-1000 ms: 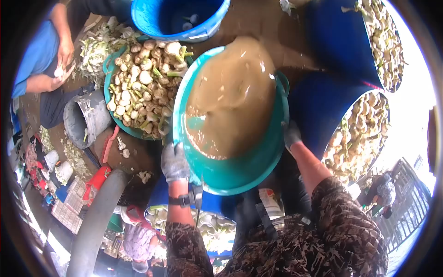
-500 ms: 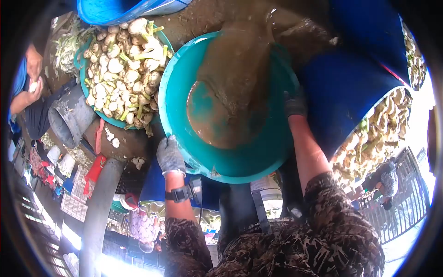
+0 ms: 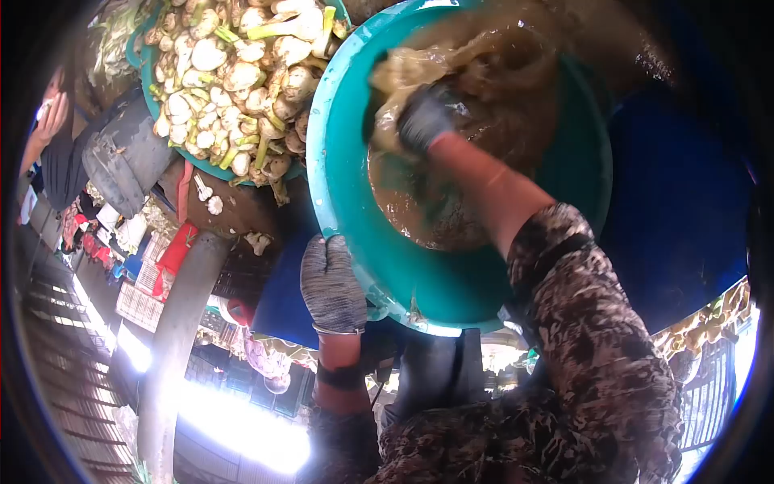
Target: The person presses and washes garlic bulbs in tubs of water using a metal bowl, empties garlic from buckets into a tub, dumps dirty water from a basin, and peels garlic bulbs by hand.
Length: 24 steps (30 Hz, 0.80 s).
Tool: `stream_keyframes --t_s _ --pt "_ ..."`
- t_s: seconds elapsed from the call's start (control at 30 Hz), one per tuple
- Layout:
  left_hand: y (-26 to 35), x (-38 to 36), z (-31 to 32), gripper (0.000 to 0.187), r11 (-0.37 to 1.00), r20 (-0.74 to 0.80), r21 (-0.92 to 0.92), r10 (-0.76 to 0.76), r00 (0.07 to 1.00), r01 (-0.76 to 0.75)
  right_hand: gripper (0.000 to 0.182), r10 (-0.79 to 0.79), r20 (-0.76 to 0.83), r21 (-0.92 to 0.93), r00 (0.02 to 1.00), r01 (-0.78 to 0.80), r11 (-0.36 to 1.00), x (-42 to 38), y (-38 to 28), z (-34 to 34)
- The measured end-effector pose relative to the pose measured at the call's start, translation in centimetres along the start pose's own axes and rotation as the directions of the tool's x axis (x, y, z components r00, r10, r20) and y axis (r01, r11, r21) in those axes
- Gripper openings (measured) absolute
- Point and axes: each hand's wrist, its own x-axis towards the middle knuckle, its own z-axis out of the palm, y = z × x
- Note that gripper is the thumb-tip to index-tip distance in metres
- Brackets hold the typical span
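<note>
A large round teal tub tilts away from me, with brown muddy water washing around inside and spilling over its far side. My left hand, in a grey knit glove, is closed on the near left rim. My right hand, in a dark wet glove, reaches inside the tub amid the churning water. Motion smears its fingers. To the left of the tub, a heaped teal basin holds soiled white garlic bulbs with cut green stalks.
Dark blue barrels stand at the right. A grey bucket lies beside the basin, and loose garlic bulbs are on the ground. A grey post rises at lower left. Another person's hand shows at the far left.
My right hand has left the tub's right rim and moved into the water, which now churns and splashes. My left hand stays at the rim. The view has shifted.
</note>
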Motion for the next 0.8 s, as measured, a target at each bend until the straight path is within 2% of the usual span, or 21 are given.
stream_keyframes --t_s 0.03,0.1,0.17,0.23,0.27,0.3,0.33,0.37,0.4,0.47,0.5,0.53,0.57,0.6,0.63,0.67,0.73,0.8 --pt "0.7 0.1 0.0 0.031 0.985 0.001 -0.069 -0.156 0.988 0.155 0.046 -0.010 0.166 0.355 0.986 -0.050 0.934 -0.5 -1.9 1.8" --pt "0.9 0.1 0.0 0.031 0.993 -0.026 -0.027 -0.118 0.993 0.117 0.047 -0.242 0.036 0.489 0.970 0.194 0.850 -7.5 -3.6 -2.2" --pt "0.7 0.2 0.0 0.032 0.998 -0.045 0.007 -0.069 0.997 0.069 0.047 -0.529 0.201 0.557 0.825 0.348 0.754 -12.6 -2.9 1.1" --pt "-0.2 0.5 0.0 0.033 0.998 -0.034 -0.012 -0.065 0.997 0.064 0.045 -0.486 0.353 0.591 0.800 0.212 0.779 -17.6 0.6 3.1" --pt "0.3 0.5 -0.2 0.033 0.984 -0.009 -0.104 -0.149 0.989 0.148 0.043 -0.404 0.305 0.596 0.862 0.158 0.787 -18.8 3.6 5.2" --pt "-0.5 0.6 0.0 0.033 0.982 -0.006 -0.115 -0.150 0.989 0.148 0.042 -0.317 0.251 0.603 0.915 0.108 0.790 -18.9 6.0 6.9" --pt "-1.9 0.7 0.2 0.033 0.992 -0.016 -0.079 -0.098 0.995 0.097 0.031 -0.377 0.350 -0.011 0.857 0.406 0.914 -18.0 7.4 2.7" --pt "-2.9 0.7 0.4 0.032 0.998 -0.026 -0.037 -0.052 0.998 0.051 0.026 -0.356 0.474 -0.577 0.806 0.589 0.566 -17.1 8.4 -1.8" --pt "-2.6 0.5 0.2 0.031 0.999 -0.039 -0.050 -0.023 0.999 0.021 0.028 -0.145 0.449 -0.135 0.881 0.228 0.964 -13.0 13.3 4.4" --pt "-1.6 0.2 0.1 0.031 0.998 -0.041 -0.053 -0.021 0.999 0.018 0.031 -0.260 0.162 -0.137 0.952 0.282 0.949 -9.5 20.6 11.1" --pt "-1.0 0.2 0.0 0.031 0.998 -0.041 -0.061 -0.007 0.999 0.004 0.033 -0.083 0.370 0.101 0.925 0.049 0.994 -7.3 16.1 4.8" --pt "0.1 0.3 0.0 0.031 0.998 -0.045 -0.060 -0.003 0.999 0.000 0.037 0.100 0.550 0.222 0.829 -0.260 0.940 -5.1 11.0 -2.4" --pt "1.2 0.4 -0.2 0.030 0.987 -0.016 -0.158 -0.030 0.999 0.027 0.037 0.100 0.547 0.226 0.831 -0.261 0.938 -4.3 7.3 -2.4" --pt "1.8 0.3 -0.4 0.030 0.966 0.018 -0.252 -0.059 0.998 0.062 0.039 0.107 0.350 0.314 0.931 -0.224 0.923 -4.0 4.2 -1.6" --pt "1.9 0.4 -0.6 0.030 0.967 0.017 -0.248 -0.063 0.998 0.065 0.043 0.121 0.139 0.390 0.983 -0.166 0.906 -4.0 1.1 -1.2" --pt "2.2 0.6 -0.7 0.029 0.965 0.022 -0.251 -0.070 0.997 0.074 0.048 -0.043 0.124 0.089 0.991 0.032 0.996 -4.3 -1.7 -1.5" --pt "1.8 0.9 -0.3 0.029 0.959 -0.025 -0.275 -0.081 0.996 0.071 0.049 -0.220 0.011 0.190 0.975 0.214 0.958 -11.5 -5.1 -4.2" --pt "2.8 1.3 -0.5 0.030 0.959 0.006 -0.277 -0.057 0.998 0.056 0.052 -0.419 -0.075 0.233 0.905 0.424 0.875 -17.3 -4.0 -3.4"
